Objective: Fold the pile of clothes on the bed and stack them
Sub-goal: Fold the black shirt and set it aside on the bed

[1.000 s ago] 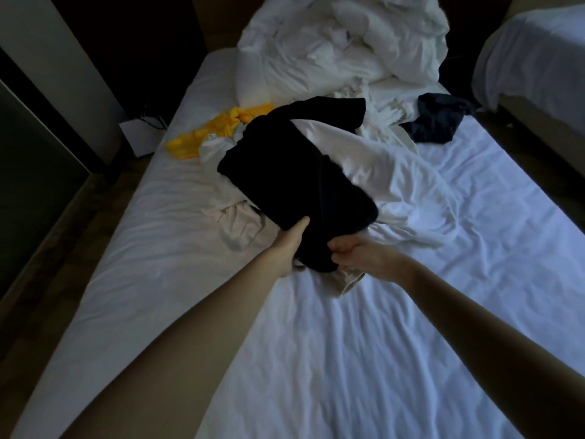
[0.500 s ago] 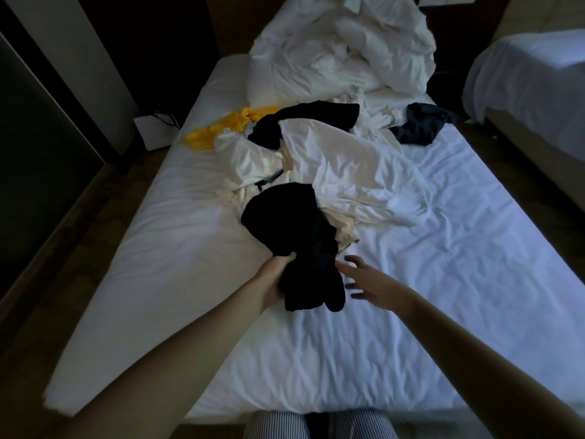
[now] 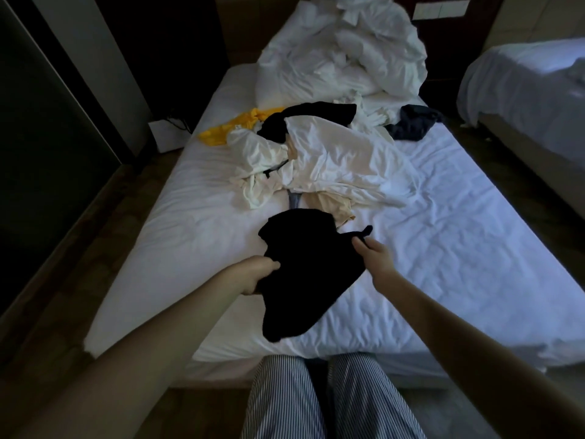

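A black garment hangs crumpled over the near part of the bed, held between both hands. My left hand grips its left edge. My right hand pinches a corner at its upper right. Behind it lies the pile of clothes: a big white garment, a cream one, another black piece, a yellow piece at the left and a dark navy piece at the right.
A heaped white duvet fills the head of the bed. A second bed stands at the right across a narrow floor gap. A dark wall and a white box are on the left. My striped trouser legs touch the bed's foot.
The black garment has been pulled out of the pile toward the bed's foot. My right hand, open half a second ago, now pinches its corner. The view has backed away.
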### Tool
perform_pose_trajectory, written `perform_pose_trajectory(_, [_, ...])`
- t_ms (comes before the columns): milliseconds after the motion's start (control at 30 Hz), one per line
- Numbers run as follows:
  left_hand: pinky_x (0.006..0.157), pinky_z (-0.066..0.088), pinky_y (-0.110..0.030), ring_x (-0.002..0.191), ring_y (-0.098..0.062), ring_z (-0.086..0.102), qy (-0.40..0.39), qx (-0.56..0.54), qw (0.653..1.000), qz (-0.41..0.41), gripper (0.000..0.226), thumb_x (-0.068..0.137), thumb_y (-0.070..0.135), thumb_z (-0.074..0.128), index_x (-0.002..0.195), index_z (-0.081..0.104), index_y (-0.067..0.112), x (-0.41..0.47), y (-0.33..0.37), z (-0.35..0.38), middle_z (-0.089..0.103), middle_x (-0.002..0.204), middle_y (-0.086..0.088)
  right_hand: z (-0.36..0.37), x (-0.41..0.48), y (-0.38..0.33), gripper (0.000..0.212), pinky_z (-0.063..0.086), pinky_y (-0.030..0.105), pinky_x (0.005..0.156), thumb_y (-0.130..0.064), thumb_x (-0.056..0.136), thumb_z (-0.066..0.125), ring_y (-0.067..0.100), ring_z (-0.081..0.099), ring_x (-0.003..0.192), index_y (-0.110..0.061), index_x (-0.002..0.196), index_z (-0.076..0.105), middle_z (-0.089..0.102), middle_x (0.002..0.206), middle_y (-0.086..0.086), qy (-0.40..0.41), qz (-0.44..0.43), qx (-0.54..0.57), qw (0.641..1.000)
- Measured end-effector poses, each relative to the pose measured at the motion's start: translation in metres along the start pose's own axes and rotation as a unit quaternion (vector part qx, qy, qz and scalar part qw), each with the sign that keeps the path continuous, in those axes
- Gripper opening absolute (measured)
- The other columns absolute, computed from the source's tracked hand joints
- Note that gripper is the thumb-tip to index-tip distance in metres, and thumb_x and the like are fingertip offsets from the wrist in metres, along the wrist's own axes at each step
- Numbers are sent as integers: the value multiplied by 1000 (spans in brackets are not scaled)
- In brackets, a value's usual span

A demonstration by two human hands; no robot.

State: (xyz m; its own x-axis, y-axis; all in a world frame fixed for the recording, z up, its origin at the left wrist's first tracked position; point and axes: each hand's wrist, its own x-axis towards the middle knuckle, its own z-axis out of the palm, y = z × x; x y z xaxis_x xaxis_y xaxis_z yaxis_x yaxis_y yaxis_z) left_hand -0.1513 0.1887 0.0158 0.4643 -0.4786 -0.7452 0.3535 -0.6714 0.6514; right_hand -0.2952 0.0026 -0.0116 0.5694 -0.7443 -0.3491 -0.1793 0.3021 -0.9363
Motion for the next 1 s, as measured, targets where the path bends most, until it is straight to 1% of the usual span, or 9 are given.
perform_pose_trajectory(67, [60, 47, -27, 74, -21, 56, -6, 59, 998, 4, 30, 101, 26, 43, 120, 49, 5, -5, -1, 8, 57, 90, -9, -1, -13, -18, 14, 39, 10, 47, -13, 91, 58, 3, 53, 50, -4, 80, 58, 54, 56, -4, -46, -50, -42, 997])
perform_pose_trajectory(167, [97, 46, -34, 120, -27, 51, 56, 90, 988, 116, 88, 77, 46, 64, 148, 23, 14, -9, 12, 28, 45, 139, -11, 5, -33, -39, 20, 35, 16, 50, -17, 89, 62, 4, 47, 48, -7, 73, 56, 48, 58, -1, -161, -99, -161, 969])
perform_pose_trajectory(267, [102, 31, -18, 140, -17, 24, 56, 195, 925, 321, 77, 84, 8, 58, 150, 19, 21, -34, 38, 46, 18, 155, -3, 11, -51, -53, 21, 35, 11, 52, -15, 88, 64, -2, 50, 49, -8, 68, 60, 55, 54, -9, -231, -137, -254, 929])
perform_pose_trajectory(400, [84, 44, -12, 105, 7, 55, -110, 367, 843, 377, 46, 86, 4, 63, 129, 52, 16, -47, 62, 47, 59, 120, 5, 3, -59, -75, 19, 40, 10, 54, -10, 85, 66, -8, 53, 47, -22, 71, 67, 61, 52, -16, -237, -163, -267, 920])
perform_pose_trajectory(467, [64, 40, -11, 69, 17, 54, -83, 400, 823, 395, 10, 89, 13, 64, 98, 61, 18, -51, 70, 46, 60, 83, 13, -4, -61, -86, 9, 41, 10, 51, -10, 85, 66, -6, 53, 46, -17, 82, 69, 61, 58, -12, -235, -174, -274, 916])
perform_pose_trajectory(533, [58, 35, -10, 57, 16, 50, -38, 380, 824, 419, 8, 93, 15, 58, 89, 65, 16, -55, 79, 47, 53, 71, 16, -11, -60, -98, 8, 42, 7, 53, -5, 86, 64, -7, 56, 52, -10, 92, 66, 62, 67, -8, -245, -190, -261, 914])
perform_pose_trajectory(667, [73, 40, -11, 82, 5, 55, 21, 331, 821, 464, 19, 94, 13, 55, 108, 67, 17, -58, 92, 45, 59, 89, 19, -23, -57, -114, 15, 46, 8, 63, -9, 86, 65, -1, 59, 70, -13, 99, 61, 60, 83, -7, -292, -155, -339, 881])
perform_pose_trajectory(767, [88, 45, -25, 99, -13, 59, 35, 320, 818, 476, 19, 95, 14, 53, 109, 65, 20, -56, 96, 37, 63, 102, 2, -31, -51, -112, 13, 42, 4, 59, -19, 89, 62, -1, 54, 72, -21, 76, 59, 56, 77, -13, -295, -136, -408, 853])
perform_pose_trajectory(1000, [93, 42, -24, 97, -14, 52, -13, 327, 834, 444, 30, 99, 17, 47, 127, 51, 27, -58, 81, 14, 47, 98, 0, -36, -43, -121, 28, 40, 19, 60, -24, 91, 59, 15, 55, 70, 3, 85, 64, 56, 75, 7, -208, -172, -359, 894])
